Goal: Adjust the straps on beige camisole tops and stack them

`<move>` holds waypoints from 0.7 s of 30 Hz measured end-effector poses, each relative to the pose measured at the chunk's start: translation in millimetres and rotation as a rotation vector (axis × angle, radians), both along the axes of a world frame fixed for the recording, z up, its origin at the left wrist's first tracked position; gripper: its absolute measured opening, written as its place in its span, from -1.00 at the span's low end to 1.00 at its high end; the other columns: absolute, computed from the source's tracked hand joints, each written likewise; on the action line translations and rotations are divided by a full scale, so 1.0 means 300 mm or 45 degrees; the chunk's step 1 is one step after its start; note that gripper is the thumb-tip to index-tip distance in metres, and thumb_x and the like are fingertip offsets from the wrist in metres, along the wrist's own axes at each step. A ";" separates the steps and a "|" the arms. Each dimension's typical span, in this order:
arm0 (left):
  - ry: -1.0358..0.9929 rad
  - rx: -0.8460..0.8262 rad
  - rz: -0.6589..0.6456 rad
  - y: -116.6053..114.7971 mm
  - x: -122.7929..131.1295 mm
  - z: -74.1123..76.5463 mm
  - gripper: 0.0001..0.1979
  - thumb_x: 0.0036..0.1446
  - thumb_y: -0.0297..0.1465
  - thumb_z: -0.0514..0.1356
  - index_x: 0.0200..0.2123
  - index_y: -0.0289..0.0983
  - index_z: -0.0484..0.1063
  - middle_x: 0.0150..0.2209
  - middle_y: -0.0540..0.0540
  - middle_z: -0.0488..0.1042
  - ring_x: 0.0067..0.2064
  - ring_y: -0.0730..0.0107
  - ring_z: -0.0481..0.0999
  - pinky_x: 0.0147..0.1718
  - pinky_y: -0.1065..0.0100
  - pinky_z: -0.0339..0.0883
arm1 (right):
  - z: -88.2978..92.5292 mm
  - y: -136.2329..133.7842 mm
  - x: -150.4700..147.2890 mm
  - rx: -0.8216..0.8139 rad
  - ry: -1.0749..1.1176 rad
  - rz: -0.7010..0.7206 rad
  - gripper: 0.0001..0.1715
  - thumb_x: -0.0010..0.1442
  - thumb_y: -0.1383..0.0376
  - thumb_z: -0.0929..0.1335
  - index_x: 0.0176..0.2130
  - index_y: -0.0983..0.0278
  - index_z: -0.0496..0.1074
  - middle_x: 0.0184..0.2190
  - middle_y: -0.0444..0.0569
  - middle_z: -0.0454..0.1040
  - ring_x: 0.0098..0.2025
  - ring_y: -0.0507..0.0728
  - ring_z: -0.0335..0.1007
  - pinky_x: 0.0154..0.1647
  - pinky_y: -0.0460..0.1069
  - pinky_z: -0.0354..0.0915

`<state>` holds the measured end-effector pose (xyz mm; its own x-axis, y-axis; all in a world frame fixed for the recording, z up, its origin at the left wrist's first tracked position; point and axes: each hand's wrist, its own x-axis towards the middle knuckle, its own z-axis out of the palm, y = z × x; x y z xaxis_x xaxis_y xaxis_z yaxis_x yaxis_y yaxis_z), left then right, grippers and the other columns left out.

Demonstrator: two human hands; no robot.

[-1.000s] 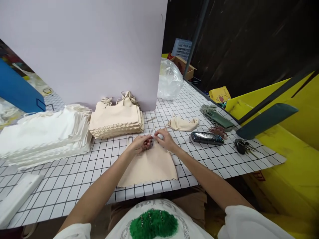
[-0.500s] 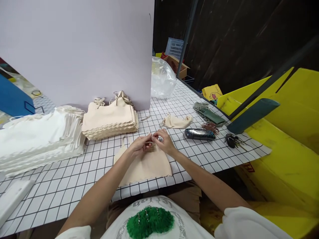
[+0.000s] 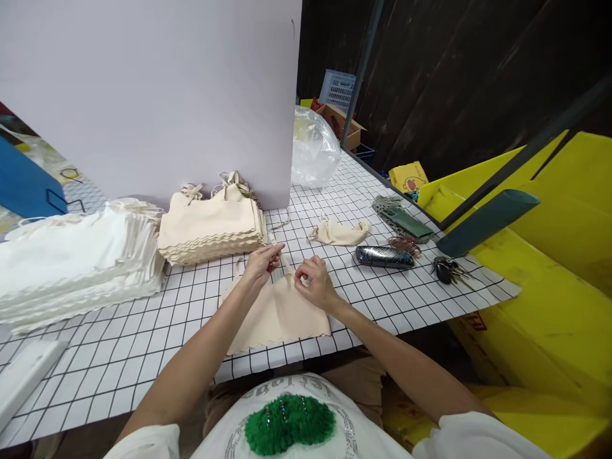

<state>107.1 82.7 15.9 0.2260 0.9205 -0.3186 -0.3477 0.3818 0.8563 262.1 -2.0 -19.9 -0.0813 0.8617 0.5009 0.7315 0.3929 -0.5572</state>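
Observation:
A beige camisole-like top (image 3: 277, 315) with thin straps lies flat on the checked table in front of me, its wavy hem toward my body. My left hand (image 3: 262, 264) is closed in a pinch above its upper edge, with a thin beige strap (image 3: 287, 262) running from the fingertips down to the top. Closed as well, my right hand (image 3: 315, 282) pinches at the top's upper right edge; the fingers hide exactly what is between them. Behind my left hand sits a stack of beige tops (image 3: 210, 223) with straps bunched on it.
White garments (image 3: 86, 255) are piled at the left on the checked table (image 3: 191, 344). A beige cloth piece (image 3: 339, 233), a patterned case (image 3: 384, 256), a green phone (image 3: 406, 223) and keys (image 3: 447, 271) lie at the right. A pale panel (image 3: 167, 95) stands behind.
My hands were together at the top's upper edge and are now apart. The left moved left and slightly up, the right slightly down and right. A strap now shows between them.

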 end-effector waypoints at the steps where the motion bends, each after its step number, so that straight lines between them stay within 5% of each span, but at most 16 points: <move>1: 0.019 0.029 0.019 0.003 -0.005 0.007 -0.58 -0.42 -0.28 0.61 -0.50 -0.37 0.58 -0.55 0.03 0.34 -0.53 0.65 0.23 -0.60 0.51 0.09 | -0.007 -0.002 0.005 0.000 -0.019 -0.006 -0.80 0.09 0.46 0.35 -0.49 0.23 0.30 -0.51 -0.10 0.35 -0.27 0.17 0.23 -0.18 0.09 0.14; 7: 0.165 0.289 0.011 -0.059 -0.004 0.057 -0.69 -0.33 -0.27 0.57 -0.51 -0.30 0.63 -0.36 -0.09 0.51 -0.45 0.51 0.36 -0.48 0.41 0.32 | 0.024 0.007 0.034 0.002 0.067 -0.032 -0.92 0.23 0.34 0.37 -0.28 0.22 0.51 -0.38 -0.04 0.46 -0.22 0.19 0.31 -0.09 0.16 0.23; 11: 0.441 0.672 -0.095 -0.115 0.010 0.079 -0.86 -0.14 -0.33 0.45 -0.61 -0.22 0.59 -0.41 -0.09 0.44 -0.38 0.37 0.40 -0.43 0.35 0.34 | 0.096 0.022 0.031 0.064 0.330 0.096 -0.58 0.31 0.27 0.34 0.15 0.09 0.46 -0.14 0.01 0.49 -0.03 0.22 0.36 0.08 0.20 0.32; 16: 0.632 0.836 -0.197 -0.125 0.002 0.075 -0.79 -0.05 -0.51 0.33 -0.67 -0.21 0.52 -0.43 -0.08 0.40 -0.32 0.33 0.41 -0.34 0.35 0.32 | 0.148 0.033 0.028 0.175 0.350 0.171 -0.74 0.29 0.31 0.35 -0.13 0.04 0.63 -0.23 -0.02 0.48 -0.07 0.20 0.38 0.06 0.20 0.37; 19: 0.521 0.677 -0.183 -0.134 -0.017 0.071 -0.96 -0.06 -0.42 0.40 -0.45 -0.23 0.63 -0.35 -0.10 0.47 -0.31 0.34 0.47 -0.31 0.33 0.39 | 0.158 0.039 0.032 0.230 0.352 0.132 -0.76 0.29 0.33 0.33 -0.22 0.11 0.62 -0.25 -0.01 0.55 -0.07 0.20 0.42 0.06 0.22 0.39; 21: 0.369 0.482 -0.227 -0.152 -0.029 0.071 -0.79 -0.02 -0.26 0.43 -0.35 -0.27 0.64 -0.33 -0.13 0.52 -0.34 0.34 0.50 -0.29 0.29 0.44 | 0.157 0.047 0.036 0.246 0.313 0.108 -0.76 0.29 0.34 0.32 -0.23 0.13 0.59 -0.23 -0.01 0.60 -0.06 0.22 0.46 0.06 0.25 0.39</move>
